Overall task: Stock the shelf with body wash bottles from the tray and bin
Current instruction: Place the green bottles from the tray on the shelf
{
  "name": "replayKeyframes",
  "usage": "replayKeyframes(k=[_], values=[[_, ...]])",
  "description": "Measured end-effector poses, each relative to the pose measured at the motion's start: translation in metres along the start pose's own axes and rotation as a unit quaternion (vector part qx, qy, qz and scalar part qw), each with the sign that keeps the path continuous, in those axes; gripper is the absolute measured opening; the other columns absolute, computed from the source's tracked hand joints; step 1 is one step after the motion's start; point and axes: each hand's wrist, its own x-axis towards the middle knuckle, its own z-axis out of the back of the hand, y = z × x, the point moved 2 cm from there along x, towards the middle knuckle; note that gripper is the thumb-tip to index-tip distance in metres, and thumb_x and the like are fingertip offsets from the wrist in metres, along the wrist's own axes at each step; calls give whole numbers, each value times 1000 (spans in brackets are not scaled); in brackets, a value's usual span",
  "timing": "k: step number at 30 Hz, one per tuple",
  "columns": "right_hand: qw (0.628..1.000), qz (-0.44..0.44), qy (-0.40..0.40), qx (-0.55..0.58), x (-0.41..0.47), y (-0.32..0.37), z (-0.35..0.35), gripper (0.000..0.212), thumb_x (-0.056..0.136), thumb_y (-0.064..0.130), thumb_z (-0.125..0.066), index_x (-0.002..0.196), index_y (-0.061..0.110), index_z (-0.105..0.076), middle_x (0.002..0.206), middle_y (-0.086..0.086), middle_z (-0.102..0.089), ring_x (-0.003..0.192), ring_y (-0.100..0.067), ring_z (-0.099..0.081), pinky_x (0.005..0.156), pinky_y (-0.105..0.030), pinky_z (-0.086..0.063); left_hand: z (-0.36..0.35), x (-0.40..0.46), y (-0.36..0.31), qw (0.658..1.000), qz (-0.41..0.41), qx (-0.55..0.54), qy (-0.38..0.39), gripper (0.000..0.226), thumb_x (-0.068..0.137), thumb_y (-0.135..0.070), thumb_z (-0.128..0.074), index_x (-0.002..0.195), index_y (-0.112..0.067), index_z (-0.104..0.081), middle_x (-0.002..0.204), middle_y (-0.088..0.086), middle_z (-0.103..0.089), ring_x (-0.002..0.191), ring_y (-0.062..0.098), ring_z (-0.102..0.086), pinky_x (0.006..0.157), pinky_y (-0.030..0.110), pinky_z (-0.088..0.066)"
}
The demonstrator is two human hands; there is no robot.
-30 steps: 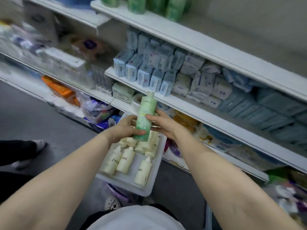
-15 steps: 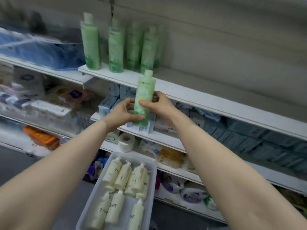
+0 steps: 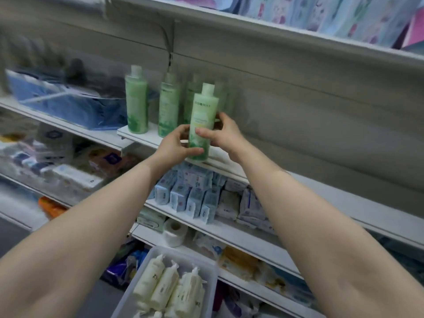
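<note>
A green body wash bottle (image 3: 203, 121) with a pale cap stands upright at the front edge of the white shelf (image 3: 146, 136). My left hand (image 3: 175, 143) grips its lower part from the left, and my right hand (image 3: 221, 131) holds its middle from the right. Several matching green bottles (image 3: 136, 104) stand in a row on the shelf just behind and to the left. Below, a clear tray (image 3: 207, 292) holds several cream bottles (image 3: 163, 288) lying on their sides.
A blue pack (image 3: 68, 104) lies on the shelf left of the green bottles. The shelf below carries pale blue packets (image 3: 195, 193) and a white tape roll (image 3: 175, 231). To the right of the held bottle the shelf board shows bare. Patterned packs (image 3: 332, 12) fill the top shelf.
Both hands have lifted the green bottle from above the tray up to the shelf with the other green bottles. The view has tilted upward with them.
</note>
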Motion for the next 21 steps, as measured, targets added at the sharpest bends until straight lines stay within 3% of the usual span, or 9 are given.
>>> replayKeyframes(k=[6,12,17,21], values=[[1000,-3,-14,-26,23,-9,-9,76,72,23,-88,138,18,-50,128,-4,-64,113,-25,-64,95,-51,-55,3,23,15,998,15,47,-23,70,74,-16,-83,135,-23,-50,123,-6,-63,106,15,-65,95,42,-53],[999,-7,-27,-25,36,-14,-16,80,69,24,-90,138,20,-49,130,-2,-63,116,-24,-61,95,-50,-55,10,38,26,997,23,64,-34,72,73,-18,-83,135,-29,-48,124,-9,-63,109,14,-63,97,42,-52],[999,-12,-37,-16,39,-20,-23,97,43,54,-86,129,25,-52,122,1,-67,111,-22,-64,91,-50,-57,12,42,30,998,22,52,-13,71,76,-12,-80,137,-28,-46,126,-8,-61,112,12,-62,98,41,-52],[999,-24,-39,-26,35,-24,-25,80,63,39,-90,130,21,-51,126,-3,-65,114,-23,-63,96,-50,-54,12,42,30,999,18,49,-7,70,78,-9,-78,138,-27,-46,126,-6,-62,112,12,-62,99,41,-52]])
